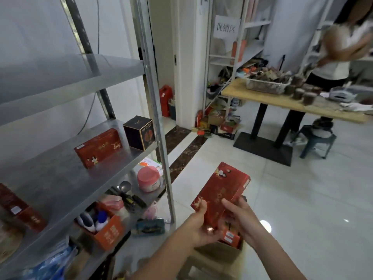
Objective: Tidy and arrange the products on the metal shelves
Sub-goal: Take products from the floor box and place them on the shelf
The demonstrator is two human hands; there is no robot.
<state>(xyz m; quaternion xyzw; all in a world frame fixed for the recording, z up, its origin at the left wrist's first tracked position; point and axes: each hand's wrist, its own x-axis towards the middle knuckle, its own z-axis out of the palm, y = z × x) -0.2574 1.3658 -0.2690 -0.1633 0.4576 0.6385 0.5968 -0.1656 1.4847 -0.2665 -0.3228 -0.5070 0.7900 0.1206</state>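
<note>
Red, gold-printed product box (pixel 221 190) is being held in both hands at the lower centre of the frame, just above an open cardboard carton (pixel 220 252) in which more red packs (pixel 231 237) are showing. The left grip (pixel 198 225) is curling round the box's near corner, thumb on the printed face, while the right grip (pixel 240 217) is pinching the opposite edge. The two-handed hold is probably keeping the face up so it can be read and turned before shelving. Toward the left of the frame, a matching red box (pixel 99 147) is lying flat on the middle metal shelf (pixel 60 178), near a black box (pixel 139 132) standing at the shelf's end. The bare stretch of shelf beside it is looking like the likely destination, so that like goes with like. A pink jar (pixel 148 178) is sitting on the shelf below. At the upper right, a blurred person (pixel 331 67) is standing at a wooden tabletop (pixel 282 100).
</note>
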